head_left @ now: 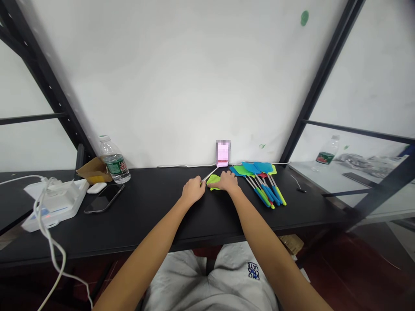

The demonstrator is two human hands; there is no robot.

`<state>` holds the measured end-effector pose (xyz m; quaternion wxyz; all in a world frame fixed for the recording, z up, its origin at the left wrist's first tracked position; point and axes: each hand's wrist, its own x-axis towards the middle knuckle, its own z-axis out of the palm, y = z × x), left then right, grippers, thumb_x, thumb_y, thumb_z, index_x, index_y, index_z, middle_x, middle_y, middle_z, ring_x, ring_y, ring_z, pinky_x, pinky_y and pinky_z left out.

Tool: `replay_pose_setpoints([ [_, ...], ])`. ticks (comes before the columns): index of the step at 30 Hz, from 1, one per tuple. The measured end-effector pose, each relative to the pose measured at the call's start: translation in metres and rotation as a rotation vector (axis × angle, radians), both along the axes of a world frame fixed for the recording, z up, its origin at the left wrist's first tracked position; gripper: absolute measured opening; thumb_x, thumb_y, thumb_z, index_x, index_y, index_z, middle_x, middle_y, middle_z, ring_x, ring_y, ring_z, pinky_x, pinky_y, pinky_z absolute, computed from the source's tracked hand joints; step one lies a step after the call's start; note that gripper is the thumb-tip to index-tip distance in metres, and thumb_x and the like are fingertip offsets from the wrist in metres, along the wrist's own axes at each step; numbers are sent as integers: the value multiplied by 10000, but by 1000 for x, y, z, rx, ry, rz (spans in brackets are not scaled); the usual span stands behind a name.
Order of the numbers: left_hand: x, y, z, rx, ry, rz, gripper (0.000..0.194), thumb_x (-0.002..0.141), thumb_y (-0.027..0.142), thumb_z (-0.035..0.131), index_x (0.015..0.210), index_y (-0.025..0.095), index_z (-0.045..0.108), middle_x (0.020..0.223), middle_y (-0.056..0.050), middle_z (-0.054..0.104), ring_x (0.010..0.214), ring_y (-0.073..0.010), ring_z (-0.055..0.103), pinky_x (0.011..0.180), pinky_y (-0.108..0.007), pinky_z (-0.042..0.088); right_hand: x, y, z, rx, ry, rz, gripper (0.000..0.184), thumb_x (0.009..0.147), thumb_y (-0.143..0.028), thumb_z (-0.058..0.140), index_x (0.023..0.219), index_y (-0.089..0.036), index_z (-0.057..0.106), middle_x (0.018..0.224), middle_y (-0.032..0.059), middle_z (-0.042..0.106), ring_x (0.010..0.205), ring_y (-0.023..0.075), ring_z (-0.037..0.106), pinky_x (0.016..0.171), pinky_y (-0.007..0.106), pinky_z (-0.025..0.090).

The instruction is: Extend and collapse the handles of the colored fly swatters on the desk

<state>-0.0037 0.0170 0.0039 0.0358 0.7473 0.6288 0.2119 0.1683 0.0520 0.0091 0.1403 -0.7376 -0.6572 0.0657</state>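
Note:
My left hand (193, 190) is closed around a thin metal rod (210, 174), which slants up and right from the fist. Its lower end is hidden in the fingers. Just to the right, my right hand (228, 181) grips a lime-green fly swatter head (214, 182), with the thumb across its mesh. Whether rod and head are joined cannot be seen. Beside my right hand lies a fanned pile of fly swatters (262, 181) with blue, green and red heads, metal shafts and coloured grips pointing towards me.
A lit phone (223, 153) leans against the wall behind my hands. To the left are a water bottle (114, 160), a cardboard box (94, 170), a white case (96, 188), a dark phone (104, 198) and a power strip (61, 203) with cables. Black rack posts flank the black table (149, 207).

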Motion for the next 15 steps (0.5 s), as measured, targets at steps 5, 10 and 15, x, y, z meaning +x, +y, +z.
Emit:
replay_pose_setpoints([
  [5, 0, 2, -1, -23, 0, 7, 319, 953, 442, 378, 949, 208, 595, 947, -107, 691, 878, -253, 662, 714, -319, 454, 3, -1, 7, -136, 31, -47, 1004, 525, -688, 788, 1279, -70, 546, 1303, 272, 528, 1267, 409, 446, 1009, 490, 351],
  [10, 0, 4, -2, -32, 14, 1, 319, 951, 440, 379, 937, 207, 597, 940, -103, 694, 882, -251, 663, 719, -315, 461, 11, 1, 1, -127, 108, -22, 697, 694, -666, 696, 1116, -113, 662, 1173, 218, 642, 1155, 369, 572, 908, 416, 443],
  [15, -7, 8, -2, -16, 45, 17, 330, 950, 451, 369, 933, 221, 605, 942, -93, 696, 887, -250, 661, 726, -317, 466, 26, 14, -8, 122, 278, -128, 557, 1000, -445, 275, 1093, -78, 682, 1127, 220, 674, 1089, 312, 628, 891, 357, 455],
])
